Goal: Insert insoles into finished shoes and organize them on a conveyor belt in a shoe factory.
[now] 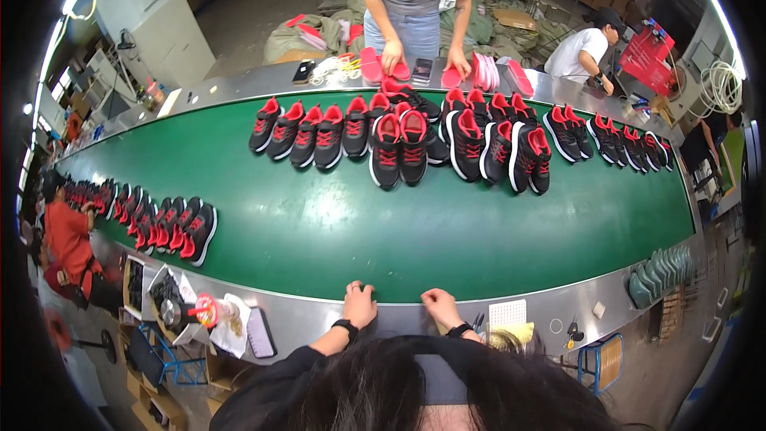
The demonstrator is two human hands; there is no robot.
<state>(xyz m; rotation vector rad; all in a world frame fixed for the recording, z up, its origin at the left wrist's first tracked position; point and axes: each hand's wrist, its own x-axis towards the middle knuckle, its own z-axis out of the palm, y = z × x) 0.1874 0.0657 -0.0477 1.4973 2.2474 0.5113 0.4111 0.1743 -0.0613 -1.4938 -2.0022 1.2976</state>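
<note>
My left hand (360,305) rests at the near edge of the green conveyor belt (319,227), fingers slightly apart and nothing in them. To its right, my right hand (440,306) lies at the same metal edge with its fingers curled in; no object shows in it. Both hands are apart from any shoe. Across the belt stand black sneakers (386,152) with red laces and red lining, some leaning on others. A second row of sneakers (199,231) lines the belt's left side.
Opposite, a person's hands (392,56) touch red insoles (452,77) on the far ledge. On my side lie a phone (260,334), a red-lidded drink cup (207,310), a white perforated block (507,312) and grey-green shoe-shaped pieces (661,275). Another person (578,52) works at far right.
</note>
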